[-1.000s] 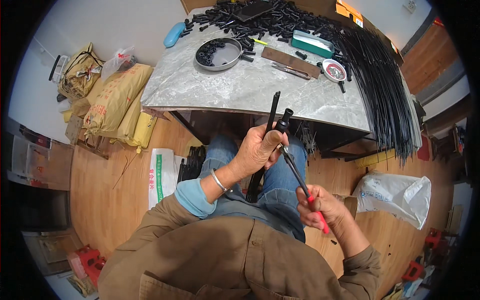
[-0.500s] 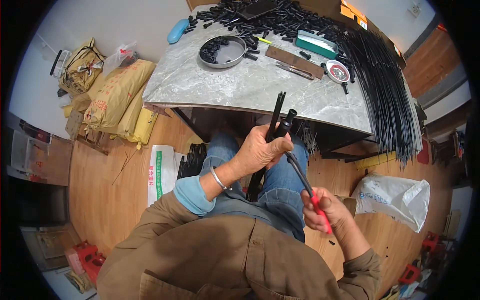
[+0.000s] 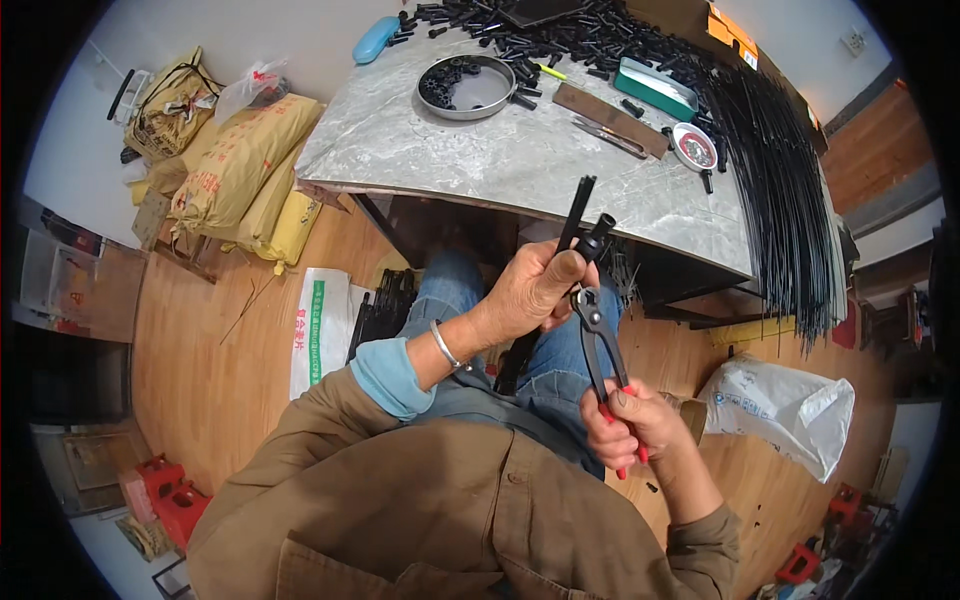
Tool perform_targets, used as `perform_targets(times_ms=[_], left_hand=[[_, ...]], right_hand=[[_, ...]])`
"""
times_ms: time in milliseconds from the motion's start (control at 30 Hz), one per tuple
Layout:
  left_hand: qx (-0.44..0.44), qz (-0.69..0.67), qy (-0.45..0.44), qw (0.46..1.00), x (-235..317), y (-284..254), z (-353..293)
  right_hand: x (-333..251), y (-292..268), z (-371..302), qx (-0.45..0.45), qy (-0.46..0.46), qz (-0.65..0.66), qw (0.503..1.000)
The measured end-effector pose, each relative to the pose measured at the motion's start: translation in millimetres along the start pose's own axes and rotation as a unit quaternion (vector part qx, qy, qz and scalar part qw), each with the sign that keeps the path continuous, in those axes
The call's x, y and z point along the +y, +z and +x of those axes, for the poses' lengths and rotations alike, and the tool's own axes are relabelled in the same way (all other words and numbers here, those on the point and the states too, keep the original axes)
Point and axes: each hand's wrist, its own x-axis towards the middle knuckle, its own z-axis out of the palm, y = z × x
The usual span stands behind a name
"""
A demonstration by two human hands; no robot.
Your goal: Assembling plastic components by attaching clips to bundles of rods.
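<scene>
My left hand (image 3: 530, 290) is closed around a bundle of thin black rods (image 3: 578, 210) and a black tubular fitting (image 3: 600, 230), both pointing up past the thumb. In my right hand (image 3: 645, 425) is a pair of end-cutting pincers (image 3: 592, 318) with black jaws and red grips. The fingers wrap around the grips, and the handles are spread apart. The pincers' head lies just beneath my left fingers, beside the lower part of the bundle; I cannot tell whether it touches a rod. Both hands are over my lap, in front of the table edge.
On the grey marbled table (image 3: 390, 140) are a round tin (image 3: 470, 115) with small black rings, a heap of black fittings (image 3: 560, 35), a wooden strip (image 3: 610, 120), tweezers (image 3: 610, 138), a green box (image 3: 655, 92) and a small dish (image 3: 694, 148). Long black rods (image 3: 780, 190) overhang the right side.
The pincers have turned from an edge-on view, and their handles now stand apart. The head view has shifted slightly. My left hand keeps its hold on the rods and the fitting.
</scene>
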Motion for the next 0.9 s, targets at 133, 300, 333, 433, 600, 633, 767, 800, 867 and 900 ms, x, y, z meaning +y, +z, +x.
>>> perform_targets(times_ms=[133,300,333,433,600,633,767,800,867,900], left_hand=[[-0.050,-0.008,-0.025,0.998,-1.7,-0.2,5.3],[-0.032,-0.016,-0.026,0.999,-3.2,-4.3,6.8],[-0.028,-0.019,-0.024,0.999,-2.9,-4.0,7.7],[-0.025,-0.024,-0.026,0.999,-1.7,-1.0,8.7],[-0.031,-0.029,-0.033,0.999,-3.1,-1.3,10.8],[-0.039,-0.037,-0.035,0.998,-3.7,-1.4,11.0],[-0.040,-0.042,-0.039,0.998,-4.8,-1.5,10.8],[-0.037,-0.040,-0.039,0.998,-4.3,-1.4,11.0],[-0.034,-0.037,-0.039,0.998,-2.3,-0.9,11.4],[-0.027,-0.030,-0.036,0.999,-0.1,-0.7,11.2]], right_hand=[[1.1,-1.1,-2.4,0.054,-0.024,-0.055,0.997],[-23.1,13.8,-1.7,0.131,-0.098,-0.334,0.928],[-25.7,15.5,-3.3,0.130,-0.097,-0.336,0.928],[-27.1,16.3,-4.8,0.123,-0.059,-0.329,0.934],[-8.3,7.1,9.1,0.141,-0.075,-0.262,0.952],[-8.4,6.8,11.4,0.139,-0.076,-0.273,0.949],[-7.5,6.6,15.7,0.141,-0.076,-0.283,0.946],[-5.7,5.6,16.4,0.143,-0.068,-0.270,0.950],[-3.1,8.9,19.6,0.145,-0.059,-0.256,0.954],[-0.5,14.8,22.2,0.170,-0.054,-0.241,0.954]])
